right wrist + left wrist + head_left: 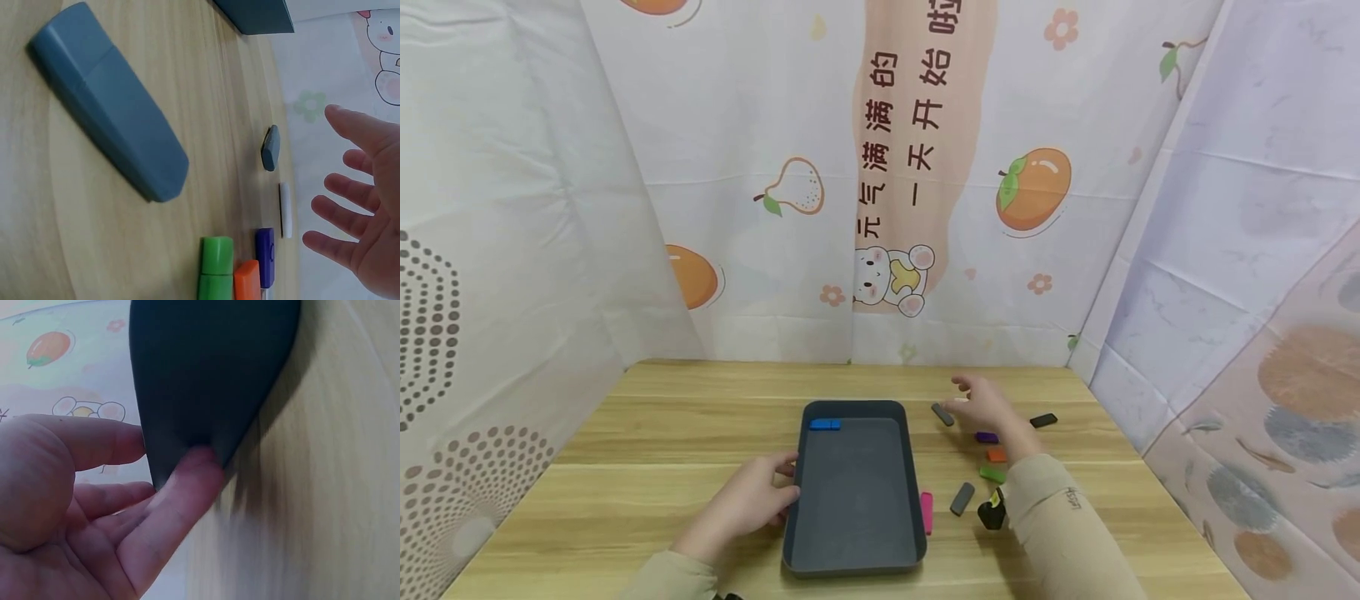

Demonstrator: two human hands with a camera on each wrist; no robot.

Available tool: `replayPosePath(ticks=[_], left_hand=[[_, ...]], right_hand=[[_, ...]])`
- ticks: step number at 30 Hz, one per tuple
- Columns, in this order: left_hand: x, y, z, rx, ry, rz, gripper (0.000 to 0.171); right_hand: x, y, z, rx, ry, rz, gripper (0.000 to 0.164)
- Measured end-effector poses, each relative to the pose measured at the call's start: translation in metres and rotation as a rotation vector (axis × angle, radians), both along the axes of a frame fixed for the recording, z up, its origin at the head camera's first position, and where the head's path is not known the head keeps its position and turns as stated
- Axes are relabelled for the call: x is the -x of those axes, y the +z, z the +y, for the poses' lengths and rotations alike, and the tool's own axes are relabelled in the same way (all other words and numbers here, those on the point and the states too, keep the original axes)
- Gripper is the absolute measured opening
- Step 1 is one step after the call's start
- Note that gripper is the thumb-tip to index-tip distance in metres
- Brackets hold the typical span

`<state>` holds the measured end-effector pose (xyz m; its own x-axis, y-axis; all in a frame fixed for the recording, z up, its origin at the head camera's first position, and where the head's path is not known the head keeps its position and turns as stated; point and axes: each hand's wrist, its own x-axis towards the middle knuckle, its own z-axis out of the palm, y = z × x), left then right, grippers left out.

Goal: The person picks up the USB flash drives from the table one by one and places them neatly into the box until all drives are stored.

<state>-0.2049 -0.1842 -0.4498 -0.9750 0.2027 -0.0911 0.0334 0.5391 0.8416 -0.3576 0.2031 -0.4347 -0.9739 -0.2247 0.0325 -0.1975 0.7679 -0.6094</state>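
Note:
My left hand (pixel 758 500) rests at the left side of a dark grey tray (pixel 853 500), its fingertips against the outer wall (pixel 206 369). A flat blue stick (pixel 825 425) lies inside, at the tray's far left corner. Over the far right of the table, my right hand (pixel 985 404) reaches with spread fingers and nothing in its grasp. Closest to its fingertips are a small grey stick (pixel 942 414) and a white stick (pixel 285 210). A purple stick (pixel 987 437), an orange one (pixel 996 456) and a green capped one (pixel 992 474) lie nearer me, beside the right forearm.
A pink stick (pixel 927 513) lies along the tray's right wall. Right of it are another grey capped stick (pixel 962 499) and a black item with yellow on it (pixel 992 510). A black stick (pixel 1043 420) sits far right. Printed curtains (pixel 760 275) stand behind the table.

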Motion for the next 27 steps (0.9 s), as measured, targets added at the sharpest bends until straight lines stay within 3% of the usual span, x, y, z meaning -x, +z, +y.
replayPosePath(ticks=[7,18,27], left_hand=[[0.001,0.001,0.003,0.097,0.026,0.076,0.052],[0.003,-0.003,0.004,-0.011,0.000,0.021,0.054],[0.003,-0.003,0.004,0.009,0.020,0.028,0.055]], right_hand=[[0.002,-0.005,-0.001,-0.017,0.014,-0.019,0.061],[0.000,-0.010,-0.002,-0.019,0.014,-0.036,0.059],[0.001,-0.013,-0.006,-0.055,0.019,-0.055,0.060]])
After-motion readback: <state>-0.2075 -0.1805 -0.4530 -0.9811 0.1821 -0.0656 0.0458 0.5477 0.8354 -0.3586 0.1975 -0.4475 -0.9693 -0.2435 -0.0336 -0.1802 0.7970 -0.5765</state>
